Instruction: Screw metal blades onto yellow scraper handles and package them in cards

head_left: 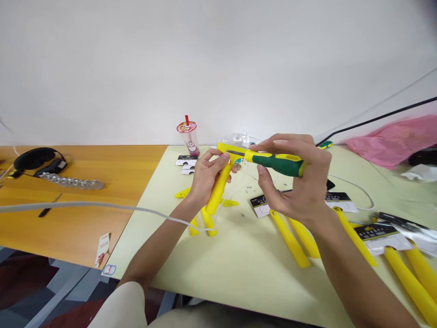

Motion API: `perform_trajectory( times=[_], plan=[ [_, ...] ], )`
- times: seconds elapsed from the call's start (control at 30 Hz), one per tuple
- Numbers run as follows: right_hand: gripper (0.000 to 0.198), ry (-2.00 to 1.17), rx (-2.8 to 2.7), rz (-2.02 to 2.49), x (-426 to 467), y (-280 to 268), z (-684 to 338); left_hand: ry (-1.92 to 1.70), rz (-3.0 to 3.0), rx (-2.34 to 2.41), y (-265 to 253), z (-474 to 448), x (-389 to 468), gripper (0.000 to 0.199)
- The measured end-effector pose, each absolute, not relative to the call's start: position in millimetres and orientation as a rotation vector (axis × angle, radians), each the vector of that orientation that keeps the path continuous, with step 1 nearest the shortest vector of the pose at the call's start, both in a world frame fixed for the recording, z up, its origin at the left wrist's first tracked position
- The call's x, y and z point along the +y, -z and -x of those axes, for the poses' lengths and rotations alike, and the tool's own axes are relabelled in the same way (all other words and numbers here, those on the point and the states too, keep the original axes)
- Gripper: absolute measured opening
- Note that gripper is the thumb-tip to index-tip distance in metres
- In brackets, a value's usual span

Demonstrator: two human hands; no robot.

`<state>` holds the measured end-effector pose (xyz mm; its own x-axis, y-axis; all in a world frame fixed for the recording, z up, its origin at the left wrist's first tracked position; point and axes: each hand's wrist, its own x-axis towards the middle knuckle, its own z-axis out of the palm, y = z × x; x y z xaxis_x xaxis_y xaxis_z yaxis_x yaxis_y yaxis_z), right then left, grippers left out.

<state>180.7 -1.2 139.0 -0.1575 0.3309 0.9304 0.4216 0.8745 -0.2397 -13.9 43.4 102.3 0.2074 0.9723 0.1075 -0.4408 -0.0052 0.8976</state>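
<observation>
My left hand is closed around a yellow plastic tool with a long handle and a crosswise head at its top. In my right hand is a screwdriver with a green and yellow grip, held nearly level. Its shaft points left, and the tip meets the head of the yellow tool near my left thumb. My right index finger lies along the neck of the screwdriver, with the thumb below the grip. Several small metal parts lie scattered on the table between my hands.
More yellow handles lie at the right beside black-and-white cards. A drink cup with a red straw stands by the wall. A white cable crosses over my left forearm. Headphones rest on the wooden table; a pink bag sits far right.
</observation>
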Motion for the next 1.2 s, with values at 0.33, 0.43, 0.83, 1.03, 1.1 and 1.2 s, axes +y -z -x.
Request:
perform_trajectory(
  times=[0.33,0.43,0.83,1.03,1.1,1.2],
  plan=[
    [0.060,0.157,-1.761,0.578,1.2,-140.6,-180.2,-1.281,-1.026,0.694,-103.0,15.9,47.3,0.049],
    [0.057,0.148,-1.754,0.585,0.9,-140.8,-179.8,-1.286,-1.033,0.697,-103.9,15.9,46.9,0.048],
    [0.062,0.120,-1.727,0.618,1.8,-136.5,-182.0,-1.289,-1.033,0.688,-104.9,15.7,45.4,0.046],
    [0.059,0.209,-1.706,0.594,2.6,-137.3,-181.7,-1.285,-1.029,0.681,-104.7,15.4,45.0,0.046],
    [0.059,0.226,-1.701,0.610,2.7,-136.4,-182.3,-1.278,-1.029,0.686,-104.6,15.4,45.0,0.047],
    [0.059,0.222,-1.686,0.650,2.3,-134.1,-183.4,-1.279,-1.028,0.693,-104.8,15.2,44.8,0.048]
  ],
)
